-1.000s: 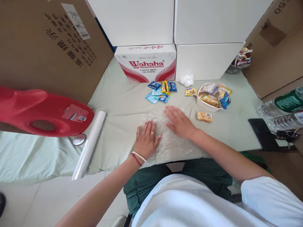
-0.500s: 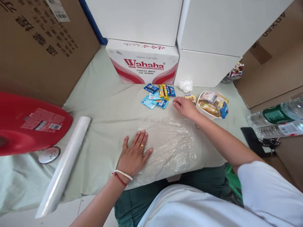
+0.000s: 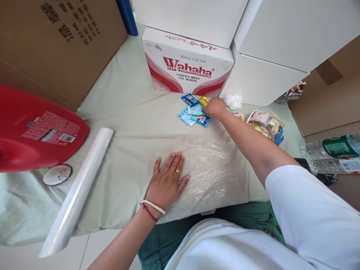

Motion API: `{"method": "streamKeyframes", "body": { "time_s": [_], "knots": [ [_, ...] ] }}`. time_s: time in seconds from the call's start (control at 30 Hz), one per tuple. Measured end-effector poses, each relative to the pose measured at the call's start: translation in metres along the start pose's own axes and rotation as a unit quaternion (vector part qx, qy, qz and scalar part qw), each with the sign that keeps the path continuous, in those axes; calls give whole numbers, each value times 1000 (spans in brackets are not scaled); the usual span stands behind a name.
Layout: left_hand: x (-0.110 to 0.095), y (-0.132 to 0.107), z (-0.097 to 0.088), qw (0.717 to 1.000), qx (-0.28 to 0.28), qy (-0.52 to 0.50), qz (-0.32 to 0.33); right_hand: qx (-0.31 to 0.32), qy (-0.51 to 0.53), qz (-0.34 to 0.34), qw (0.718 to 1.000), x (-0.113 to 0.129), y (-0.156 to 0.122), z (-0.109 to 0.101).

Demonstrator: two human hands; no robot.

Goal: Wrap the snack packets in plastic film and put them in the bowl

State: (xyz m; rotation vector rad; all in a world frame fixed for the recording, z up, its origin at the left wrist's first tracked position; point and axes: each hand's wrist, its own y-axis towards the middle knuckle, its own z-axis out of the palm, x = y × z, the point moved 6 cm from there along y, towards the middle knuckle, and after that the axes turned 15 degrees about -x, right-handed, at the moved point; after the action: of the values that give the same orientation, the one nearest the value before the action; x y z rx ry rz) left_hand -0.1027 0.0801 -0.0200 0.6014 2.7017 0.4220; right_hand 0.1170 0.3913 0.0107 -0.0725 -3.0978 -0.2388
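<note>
My left hand (image 3: 166, 180) lies flat with its fingers spread, pressing the left part of a clear plastic sheet (image 3: 215, 170) on the cloth. My right hand (image 3: 216, 107) is stretched forward over a small pile of snack packets, fingers curled down together. Its fingertips meet a yellow packet (image 3: 203, 100) and hide part of it; whether they grip it is not visible. Left of these fingers are a dark blue packet (image 3: 190, 99) and light blue packets (image 3: 186, 117). A crumpled clear plastic ball (image 3: 234, 100) sits just right of the hand.
A bowl (image 3: 251, 115) of wrapped snacks stands right of my forearm. A plastic film roll (image 3: 77, 191), a red jug (image 3: 56, 127) and a round white disc (image 3: 57, 174) are at left. Behind stands a Wahaba-style water carton (image 3: 187, 67); plastic bottles (image 3: 340, 146) lie at right.
My right hand has moved forward and left from beside the bowl onto the packet pile. The left hand stays flat on the plastic sheet. The whole view has shifted slightly.
</note>
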Motion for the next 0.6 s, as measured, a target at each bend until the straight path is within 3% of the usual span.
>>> {"method": "streamKeyframes", "body": {
  "time_s": [0.1,0.17,0.3,0.37,0.47,0.6],
  "knots": [
    [0,0,0,1000,-8,4,1,-50,-15,13,999,-9,-24,-27],
    [0,1,1,1000,-12,9,1,-73,-6,-26,997,-4,-51,-55],
    [0,1,2,1000,-14,21,9,-33,27,-135,990,12,-138,-100],
    [0,1,3,999,-13,27,12,15,48,-201,978,20,-189,-103],
    [1,2,3,999,-8,35,18,63,67,-275,957,25,-252,-87],
    [2,3,6,999,4,47,26,33,99,-309,945,20,-292,-62]
  ]
}}
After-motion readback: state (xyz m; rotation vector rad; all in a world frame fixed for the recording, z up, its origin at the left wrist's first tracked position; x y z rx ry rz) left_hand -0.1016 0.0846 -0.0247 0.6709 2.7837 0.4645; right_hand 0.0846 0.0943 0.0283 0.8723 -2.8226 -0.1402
